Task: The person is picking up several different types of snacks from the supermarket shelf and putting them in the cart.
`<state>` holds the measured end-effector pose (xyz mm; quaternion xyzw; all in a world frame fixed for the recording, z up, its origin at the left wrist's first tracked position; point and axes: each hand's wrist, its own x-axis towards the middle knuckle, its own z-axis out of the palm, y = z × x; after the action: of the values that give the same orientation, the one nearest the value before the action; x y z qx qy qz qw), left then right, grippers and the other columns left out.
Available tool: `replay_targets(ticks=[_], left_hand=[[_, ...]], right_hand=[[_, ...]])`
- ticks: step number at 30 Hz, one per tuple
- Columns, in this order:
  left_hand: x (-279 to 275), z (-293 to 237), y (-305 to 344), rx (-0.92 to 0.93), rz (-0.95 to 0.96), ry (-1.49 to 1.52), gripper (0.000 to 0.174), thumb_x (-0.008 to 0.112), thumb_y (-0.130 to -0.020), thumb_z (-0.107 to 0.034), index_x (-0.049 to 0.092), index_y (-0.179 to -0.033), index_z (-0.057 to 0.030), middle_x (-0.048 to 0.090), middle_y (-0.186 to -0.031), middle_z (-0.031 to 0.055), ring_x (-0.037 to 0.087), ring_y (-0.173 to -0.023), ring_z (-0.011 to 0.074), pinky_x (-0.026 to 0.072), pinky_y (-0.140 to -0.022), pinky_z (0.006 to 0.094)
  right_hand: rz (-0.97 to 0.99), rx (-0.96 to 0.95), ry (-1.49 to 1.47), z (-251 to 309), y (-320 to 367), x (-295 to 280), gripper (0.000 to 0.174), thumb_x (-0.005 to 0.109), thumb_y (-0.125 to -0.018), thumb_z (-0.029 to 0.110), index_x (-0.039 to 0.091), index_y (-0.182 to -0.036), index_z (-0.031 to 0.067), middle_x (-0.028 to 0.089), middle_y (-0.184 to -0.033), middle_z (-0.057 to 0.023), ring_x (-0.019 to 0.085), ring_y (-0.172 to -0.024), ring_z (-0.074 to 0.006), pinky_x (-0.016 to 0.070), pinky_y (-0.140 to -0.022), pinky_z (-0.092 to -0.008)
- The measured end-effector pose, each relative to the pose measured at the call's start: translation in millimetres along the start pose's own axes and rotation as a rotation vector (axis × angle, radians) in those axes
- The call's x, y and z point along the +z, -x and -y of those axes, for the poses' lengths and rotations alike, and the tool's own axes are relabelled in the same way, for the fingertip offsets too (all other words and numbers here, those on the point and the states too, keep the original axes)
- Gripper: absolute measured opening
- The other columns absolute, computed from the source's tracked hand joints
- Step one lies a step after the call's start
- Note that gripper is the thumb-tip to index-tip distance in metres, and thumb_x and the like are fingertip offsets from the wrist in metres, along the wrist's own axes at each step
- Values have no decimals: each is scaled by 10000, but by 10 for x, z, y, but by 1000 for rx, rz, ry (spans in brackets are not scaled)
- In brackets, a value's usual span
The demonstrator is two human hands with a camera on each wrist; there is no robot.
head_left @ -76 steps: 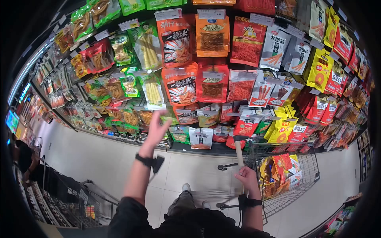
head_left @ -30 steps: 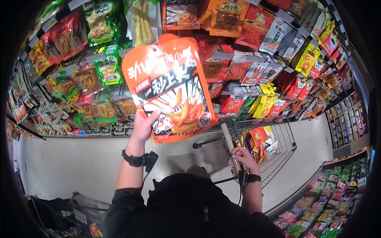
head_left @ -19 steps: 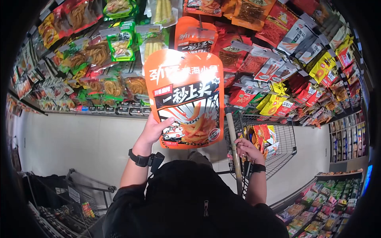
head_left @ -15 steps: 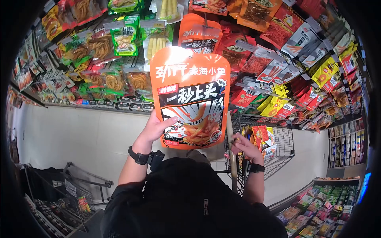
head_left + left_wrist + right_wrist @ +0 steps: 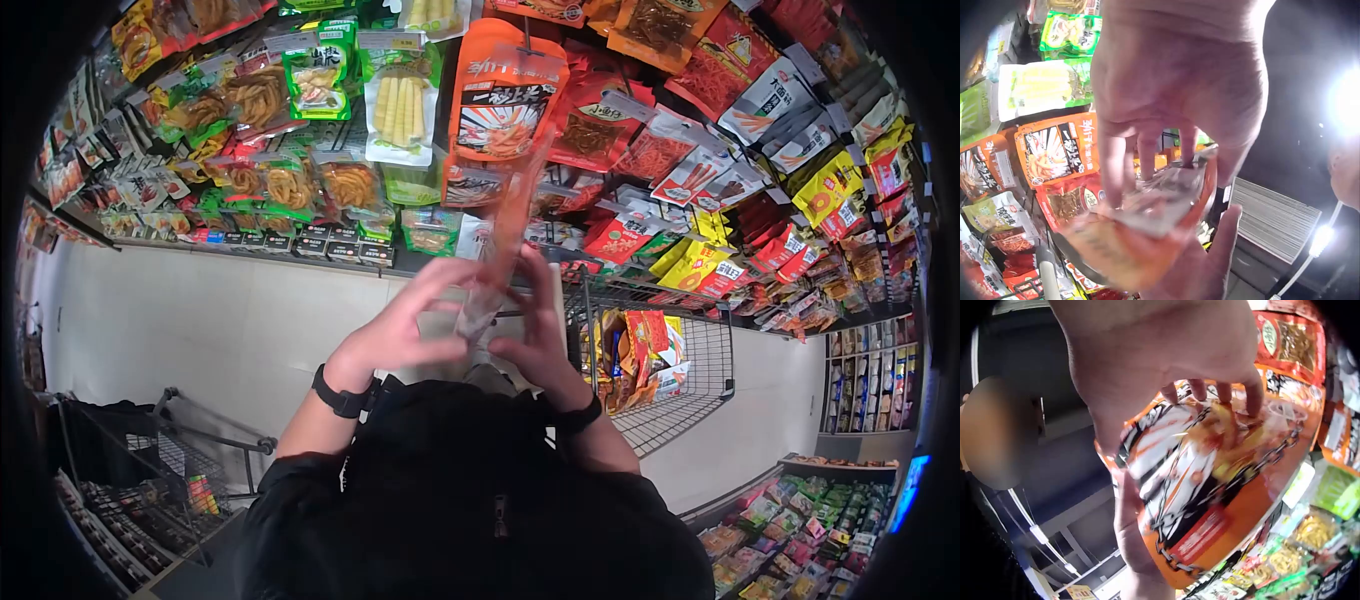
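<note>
One orange pouch (image 5: 1216, 481); between left hand (image 5: 405, 322) and right hand (image 5: 543, 340)

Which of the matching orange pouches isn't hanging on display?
The orange pouch between the left hand and right hand, nearly edge-on and blurred in the head view; the matching pouches hang on display, facing outward.
</note>
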<state>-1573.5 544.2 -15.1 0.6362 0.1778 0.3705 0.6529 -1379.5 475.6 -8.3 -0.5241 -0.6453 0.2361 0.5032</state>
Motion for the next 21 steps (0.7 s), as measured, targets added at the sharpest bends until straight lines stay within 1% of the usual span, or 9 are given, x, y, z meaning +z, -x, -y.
replay_targets(ticks=[1, 3, 4, 5, 7, 8, 11, 13, 21], left_hand=[[27, -96, -13, 72, 94, -142, 616, 691, -729, -126, 416, -1271, -24, 406, -1280, 128, 407, -1184, 222, 374, -956, 359], [3, -68, -94, 109, 268, -262, 765, 734, -651, -186, 381, -1318, -56, 318, -1324, 140, 310, -1249, 280, 285, -1021, 388], [10, -78, -89, 108, 286, -306, 774, 733, -651, -186, 375, -1327, -66, 333, -1317, 137, 318, -1243, 289, 265, -1031, 388], [14, -83, -87, 105, 301, -351, 784, 733, -651, -186, 369, -1336, -76, 347, -1310, 134, 325, -1237, 298, 244, -1041, 387], [-31, -34, -104, 137, 286, -384, 643, 679, -681, -138, 441, -1272, -48, 342, -1312, 118, 354, -1211, 268, 308, -998, 372], [-87, -16, -95, 122, 193, -437, 650, 704, -679, -158, 445, -1267, -55, 352, -1302, 122, 354, -1205, 288, 294, -1007, 381], [-143, 101, -72, 183, -19, -558, 689, 731, -690, -168, 399, -1282, -50, 392, -1253, 131, 369, -1176, 285, 307, -999, 383], [-81, 102, -72, 67, -263, -323, 786, 738, -694, -162, 298, -1333, -40, 418, -1209, 137, 354, -1174, 266, 321, -993, 379], [-30, 114, -72, -118, -108, 1, 735, 728, -689, -8, 314, -1296, -17, 507, -1171, 76, 491, -1081, 141, 423, -901, 307]], right_hand=[[1, -1, 7, -67, 52, 21, 764, 772, -622, 167, 375, -1261, 38, 463, -1075, -102, 471, -1008, -218, 389, -876, -332], [186, 515, -720, -217, 168, 61, 798, 768, -623, 162, 343, -1288, 39, 471, -1111, -83, 491, -1005, -177, 443, -821, -310], [90, 316, -787, -495, 197, 170, 689, 702, -696, 180, 360, -1279, 44, 525, -1080, -72, 548, -931, -142, 498, -667, -253], [89, 314, -784, -501, 164, 143, 689, 702, -696, 180, 360, -1279, 44, 525, -1080, -72, 548, -931, -142, 498, -667, -253], [-41, 654, -994, -484, 114, 46, 548, 597, -777, 242, 412, -1247, 29, 573, -1043, -87, 584, -888, -161, 519, -629, -265], [-57, 791, -845, -339, 57, -32, 501, 515, -807, 318, 472, -1189, -3, 583, -1033, -115, 583, -918, -216, 509, -748, -336], [-126, 629, -1121, -750, 185, -37, 539, 514, -789, 377, 504, -1140, -30, 584, -1044, -145, 582, -919, -256, 488, -807, -376], [-193, 649, -1038, -785, 283, -50, 608, 537, -753, 435, 506, -1132, -39, 581, -1058, -167, 588, -915, -277, 492, -789, -375], [10, 646, -1129, -787, 382, -65, 697, 582, -707, 484, 505, -1163, -38, 579, -1114, -167, 579, -985, -274, 474, -829, -364]])
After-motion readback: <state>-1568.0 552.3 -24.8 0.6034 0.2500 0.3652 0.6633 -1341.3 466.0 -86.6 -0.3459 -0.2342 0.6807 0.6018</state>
